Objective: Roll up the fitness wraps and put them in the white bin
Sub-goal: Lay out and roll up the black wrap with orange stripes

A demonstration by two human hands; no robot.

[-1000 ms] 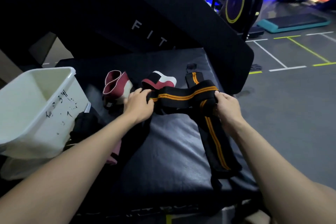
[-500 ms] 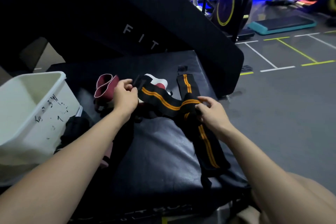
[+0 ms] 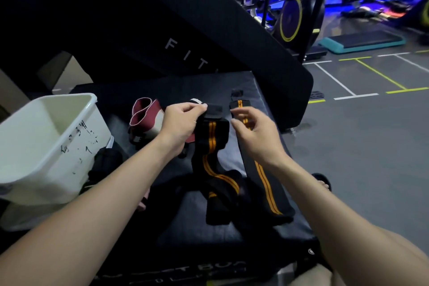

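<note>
A long black fitness wrap with orange stripes [image 3: 210, 146] lies unrolled on the black padded bench [image 3: 232, 227]. My left hand [image 3: 180, 123] pinches its near end, by the black fastening patch, and lifts it slightly. My right hand [image 3: 253, 132] hovers just right of that end with fingers loosely curled, holding nothing. The wrap's other length [image 3: 262, 179] runs down the bench's right side. A maroon and white wrap [image 3: 145, 115] sits behind my left hand. The white bin [image 3: 46, 144] stands at the left, its inside showing no wraps.
The bench's tilted black backrest [image 3: 209, 37] rises behind the wraps. Dark fabric [image 3: 104, 165] lies between the bin and the bench. Grey gym floor with painted lines [image 3: 359, 123] opens to the right; exercise machines [image 3: 292, 16] stand far back.
My right hand let go of the wrap and now hovers beside it. My left hand pulled the wrap's end up and toward the middle, so the wrap now hangs lengthwise down the bench.
</note>
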